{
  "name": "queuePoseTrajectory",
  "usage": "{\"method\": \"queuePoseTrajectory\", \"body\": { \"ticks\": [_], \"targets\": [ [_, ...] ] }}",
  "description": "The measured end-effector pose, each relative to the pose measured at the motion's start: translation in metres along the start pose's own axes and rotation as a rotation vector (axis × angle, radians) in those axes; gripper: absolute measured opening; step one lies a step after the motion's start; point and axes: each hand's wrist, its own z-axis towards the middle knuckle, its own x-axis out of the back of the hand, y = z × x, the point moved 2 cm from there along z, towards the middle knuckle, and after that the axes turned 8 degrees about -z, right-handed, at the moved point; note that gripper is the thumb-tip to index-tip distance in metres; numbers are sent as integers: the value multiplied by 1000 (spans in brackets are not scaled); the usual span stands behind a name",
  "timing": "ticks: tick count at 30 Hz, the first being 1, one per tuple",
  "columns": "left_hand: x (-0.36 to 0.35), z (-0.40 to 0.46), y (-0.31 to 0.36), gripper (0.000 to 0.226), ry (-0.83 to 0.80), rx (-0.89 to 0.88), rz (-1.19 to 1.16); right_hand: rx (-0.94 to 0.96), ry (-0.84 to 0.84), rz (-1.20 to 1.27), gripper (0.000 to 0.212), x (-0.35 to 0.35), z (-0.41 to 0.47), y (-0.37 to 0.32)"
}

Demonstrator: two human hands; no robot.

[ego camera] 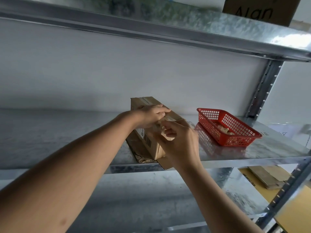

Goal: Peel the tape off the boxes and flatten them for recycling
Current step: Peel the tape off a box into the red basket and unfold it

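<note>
A long brown cardboard box [146,145] lies on the metal shelf [67,140], its near end over the shelf's front edge, with a barcode label on its side. Clear tape [170,117] runs along its top seam. My left hand [150,115] rests on top of the box with curled fingers holding it down. My right hand [178,140] pinches a crumpled strip of peeled tape [161,126] at the near part of the top. The box's near end is partly hidden behind my right hand.
A red plastic basket [242,140] holding crumpled tape scraps stands on the shelf right of the box. Flattened cardboard [269,177] lies on the lower shelf at right. Another brown box [259,12] sits on the upper shelf. A steel upright [262,88] stands at the right.
</note>
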Motion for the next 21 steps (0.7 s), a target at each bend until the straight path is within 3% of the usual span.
{"method": "queuePoseTrajectory", "body": {
  "ticks": [5,9,21],
  "targets": [
    [0,0,-2,41,-7,-1,14,34,74,-118,33,4,1,5],
    [2,-1,-2,41,-14,-4,2,85,111,-208,22,5,-3,2],
    [7,-5,3,41,-41,-22,40,341,100,-182,30,-3,-25,3]
  ]
}}
